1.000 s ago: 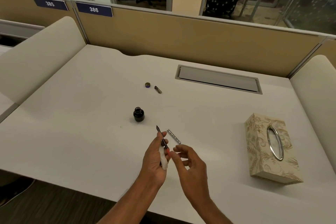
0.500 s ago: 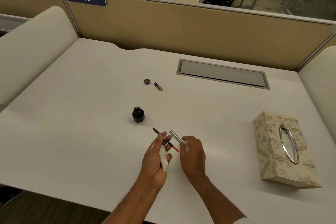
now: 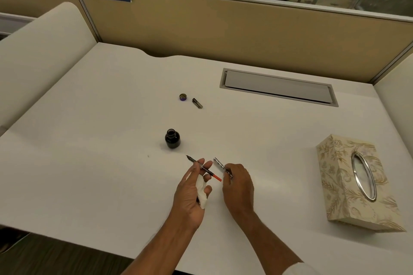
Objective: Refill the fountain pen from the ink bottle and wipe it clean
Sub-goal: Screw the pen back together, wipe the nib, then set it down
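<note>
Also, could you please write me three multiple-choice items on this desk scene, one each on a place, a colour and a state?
1. Where is the tissue box? A: far left. B: right of the right hand, which holds the barrel. C: rear centre.
2. What colour is the back end of the pen section in the left hand? A: green. B: orange. C: blue.
3. The ink bottle is: A: capped. B: tipped over. C: upright and open.
Key: B, it stands far right; B, an orange tip shows; C, its mouth is bare, its cap lying apart.
</note>
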